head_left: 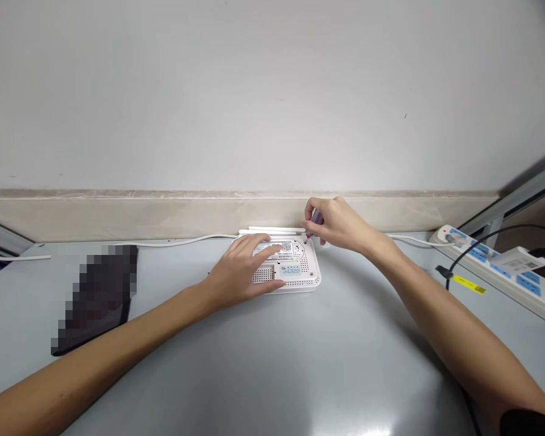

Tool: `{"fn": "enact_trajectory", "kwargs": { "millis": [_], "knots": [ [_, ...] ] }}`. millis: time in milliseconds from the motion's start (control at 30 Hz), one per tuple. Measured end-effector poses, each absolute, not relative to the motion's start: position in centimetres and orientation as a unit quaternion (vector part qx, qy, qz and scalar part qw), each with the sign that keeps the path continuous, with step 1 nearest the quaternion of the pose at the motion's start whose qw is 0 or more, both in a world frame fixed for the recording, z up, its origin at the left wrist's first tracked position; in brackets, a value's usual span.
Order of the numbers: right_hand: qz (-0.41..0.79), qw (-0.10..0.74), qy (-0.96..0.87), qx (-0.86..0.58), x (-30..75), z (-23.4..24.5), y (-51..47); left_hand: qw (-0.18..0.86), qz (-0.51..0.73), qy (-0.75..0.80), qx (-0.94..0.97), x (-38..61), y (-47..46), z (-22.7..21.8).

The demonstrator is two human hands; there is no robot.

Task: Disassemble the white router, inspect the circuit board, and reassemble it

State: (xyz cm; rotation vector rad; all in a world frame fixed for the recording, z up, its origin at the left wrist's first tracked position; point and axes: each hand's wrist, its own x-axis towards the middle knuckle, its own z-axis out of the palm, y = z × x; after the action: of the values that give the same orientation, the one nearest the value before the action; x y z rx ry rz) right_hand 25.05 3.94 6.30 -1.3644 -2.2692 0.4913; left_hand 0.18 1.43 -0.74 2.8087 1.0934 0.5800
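Observation:
A white router (295,271) lies upside down on the grey table (272,363), near the wall, its vented underside and labels facing up. White antennas (272,230) lie folded along its far edge. My left hand (243,269) rests flat on the router's left half, fingers stretched out over the label. My right hand (333,223) hovers over the router's far right corner, fingers pinched round a small purple-handled tool (317,215) that points down at the corner.
A white and blue power strip (504,266) lies at the right with a black cable (481,242) and a yellow tag. A white cable (177,243) runs along the wall's base. A dark blurred object (100,297) sits at the left.

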Motion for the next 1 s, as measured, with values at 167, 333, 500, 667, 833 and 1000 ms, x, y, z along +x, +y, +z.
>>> {"fn": "enact_trajectory", "kwargs": {
  "millis": [167,333,500,667,833,1000],
  "knots": [
    [0.175,0.243,-0.819,-0.49,25.12,6.53,4.06,0.035,0.187,0.356,0.915,0.04,1.39,-0.91],
    [0.187,0.243,-0.819,-0.485,24.74,6.76,3.93,0.033,0.191,0.358,0.913,0.14,1.43,-0.92],
    [0.245,0.21,-0.808,-0.494,24.87,6.54,4.01,0.031,0.19,0.355,0.915,0.14,1.48,-1.02],
    [0.32,0.196,-0.789,-0.487,25.28,6.05,4.2,0.021,0.194,0.352,0.915,0.16,1.41,-0.99],
    [0.357,0.203,-0.767,-0.493,25.38,5.94,4.42,0.028,0.194,0.349,0.916,0.25,1.35,-0.84],
    [0.374,0.206,-0.766,-0.481,25.4,5.8,4.47,0.05,0.176,0.354,0.917,0.26,1.22,-0.39]
  ]
}}
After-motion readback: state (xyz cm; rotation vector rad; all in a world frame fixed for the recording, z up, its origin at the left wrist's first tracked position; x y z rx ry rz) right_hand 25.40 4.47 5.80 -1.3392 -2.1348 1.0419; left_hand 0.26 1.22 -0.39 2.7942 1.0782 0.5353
